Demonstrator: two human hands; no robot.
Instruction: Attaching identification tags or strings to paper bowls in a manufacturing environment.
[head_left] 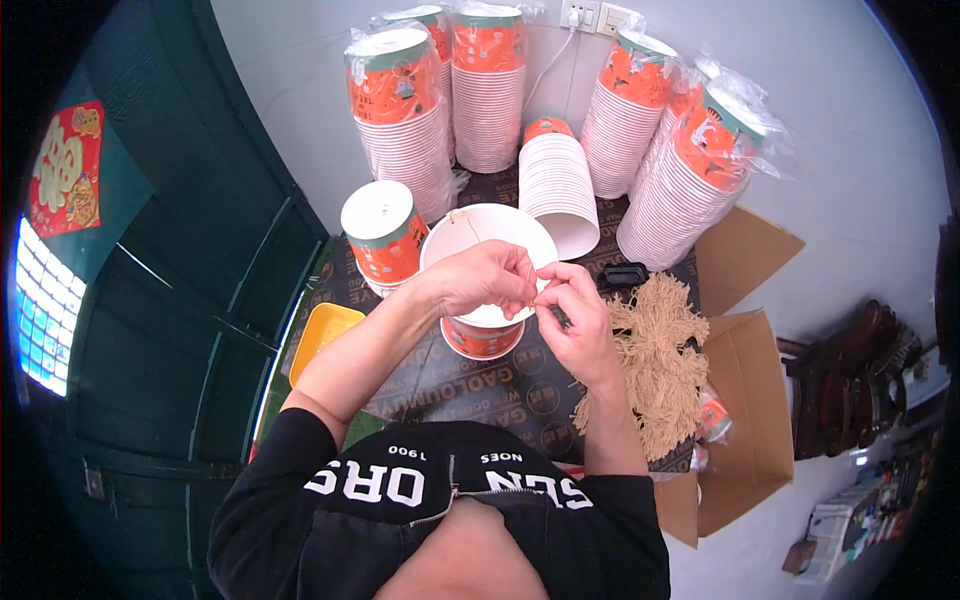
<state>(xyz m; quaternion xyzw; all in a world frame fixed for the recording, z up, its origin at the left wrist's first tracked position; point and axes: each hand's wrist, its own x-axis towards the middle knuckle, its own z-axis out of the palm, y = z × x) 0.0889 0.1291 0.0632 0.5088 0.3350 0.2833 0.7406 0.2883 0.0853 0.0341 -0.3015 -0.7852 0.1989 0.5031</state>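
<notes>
A white-lined paper bucket (pixel 455 238) with an orange printed outside stands open end up in front of me, on top of another orange bucket (pixel 482 342). A thin tan cord (pixel 468 226) hangs at its far left rim and runs inside. My left hand (pixel 487 277) reaches over the bucket's mouth, its fingertips pinched on the cord near the right rim. Meeting it there, my right hand (pixel 577 318) pinches the same spot with thumb and forefinger. The cord is mostly hidden by the fingers. Loose tan cords (pixel 655 365) lie in a heap right of my right hand.
Tall stacks of wrapped buckets (pixel 400 125) line the wall, more stacks (pixel 695 160) at right. A stack (pixel 558 190) lies tipped behind. Left are a short lidded-looking stack (pixel 385 235) and a yellow tray (pixel 325 335). A black object (pixel 626 274) and cardboard box (pixel 750 410) are right.
</notes>
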